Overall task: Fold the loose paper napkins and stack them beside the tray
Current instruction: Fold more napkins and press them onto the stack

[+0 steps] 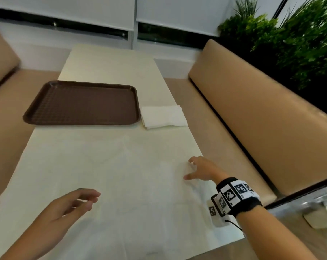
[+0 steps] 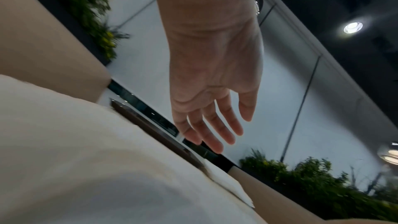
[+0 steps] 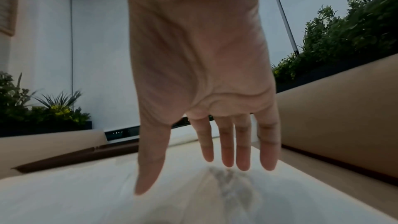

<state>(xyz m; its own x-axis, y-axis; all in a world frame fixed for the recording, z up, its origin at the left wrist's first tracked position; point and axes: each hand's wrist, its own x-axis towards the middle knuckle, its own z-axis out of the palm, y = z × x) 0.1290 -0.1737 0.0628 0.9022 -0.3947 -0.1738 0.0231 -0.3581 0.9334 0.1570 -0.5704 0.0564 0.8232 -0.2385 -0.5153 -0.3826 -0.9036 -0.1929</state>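
A brown textured tray lies on the left of the pale table. A stack of folded white napkins rests against the tray's right edge. My right hand reaches low over the table near its right edge with fingers spread. Under it is a faint wrinkled white patch, perhaps a loose napkin, hard to tell from the tabletop. My left hand hovers over the near left of the table, relaxed and holding nothing. In the left wrist view, the tray and the napkin stack lie beyond my left hand.
Tan padded benches flank the table on both sides. Green plants stand behind the right bench. Window blinds close off the far end. A second table with pale dishes shows at the lower right.
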